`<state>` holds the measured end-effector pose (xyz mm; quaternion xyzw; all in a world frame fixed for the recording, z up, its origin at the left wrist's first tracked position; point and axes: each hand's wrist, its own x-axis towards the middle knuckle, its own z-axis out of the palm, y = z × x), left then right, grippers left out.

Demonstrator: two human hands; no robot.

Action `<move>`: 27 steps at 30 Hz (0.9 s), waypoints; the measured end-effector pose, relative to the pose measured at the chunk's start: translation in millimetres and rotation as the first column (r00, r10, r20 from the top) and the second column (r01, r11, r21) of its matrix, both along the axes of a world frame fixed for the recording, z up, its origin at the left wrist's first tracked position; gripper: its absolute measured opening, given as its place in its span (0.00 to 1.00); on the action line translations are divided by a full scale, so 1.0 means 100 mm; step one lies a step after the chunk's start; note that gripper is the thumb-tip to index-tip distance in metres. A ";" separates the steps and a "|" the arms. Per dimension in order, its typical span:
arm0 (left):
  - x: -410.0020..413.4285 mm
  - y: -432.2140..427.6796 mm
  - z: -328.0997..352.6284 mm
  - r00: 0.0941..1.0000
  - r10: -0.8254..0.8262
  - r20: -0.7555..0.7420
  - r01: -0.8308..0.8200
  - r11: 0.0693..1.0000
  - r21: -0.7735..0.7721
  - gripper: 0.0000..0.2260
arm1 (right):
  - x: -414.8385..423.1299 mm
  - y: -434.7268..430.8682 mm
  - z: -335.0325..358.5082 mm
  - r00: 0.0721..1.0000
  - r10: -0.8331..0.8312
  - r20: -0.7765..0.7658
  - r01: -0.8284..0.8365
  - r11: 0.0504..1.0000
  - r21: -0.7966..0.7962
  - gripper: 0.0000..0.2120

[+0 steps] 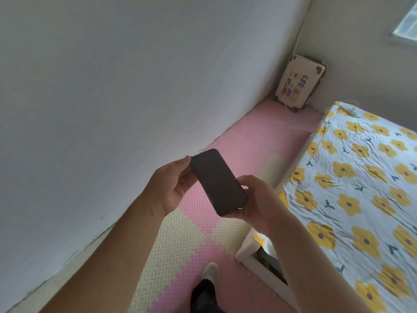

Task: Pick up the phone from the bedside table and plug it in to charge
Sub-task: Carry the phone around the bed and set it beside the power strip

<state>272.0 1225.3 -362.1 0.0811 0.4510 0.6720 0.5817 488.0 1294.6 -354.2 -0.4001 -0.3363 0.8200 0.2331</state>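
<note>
The phone [217, 181] hides most fingers of the left hand [172, 188] and the right hand [258, 201] behind it. The window [406, 22] and the bed [361, 188] run off the right edge. The drawings on the corner board [297, 83] are too small to read.

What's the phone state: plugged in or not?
Not plugged in: no cable shows at either end of the phone, which is held in the air between the left hand and right hand. Its screen is dark.
</note>
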 end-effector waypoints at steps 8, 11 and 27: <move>-0.10 1.20 0.01 0.995 -0.073 -0.068 0.070 0.997 -0.040 0.08 | -0.07 1.06 -0.09 0.998 -0.061 -0.025 0.061 0.998 0.001 0.08; -0.08 1.63 0.04 0.993 -0.093 -0.076 0.089 0.995 -0.047 0.08 | -0.03 1.45 -0.07 0.996 -0.088 -0.028 0.089 0.996 0.014 0.08; -0.09 3.67 -0.09 0.914 -0.385 -0.131 0.376 0.923 -0.085 0.10 | 0.06 3.01 -0.07 0.956 -0.290 0.039 0.290 0.957 0.000 0.17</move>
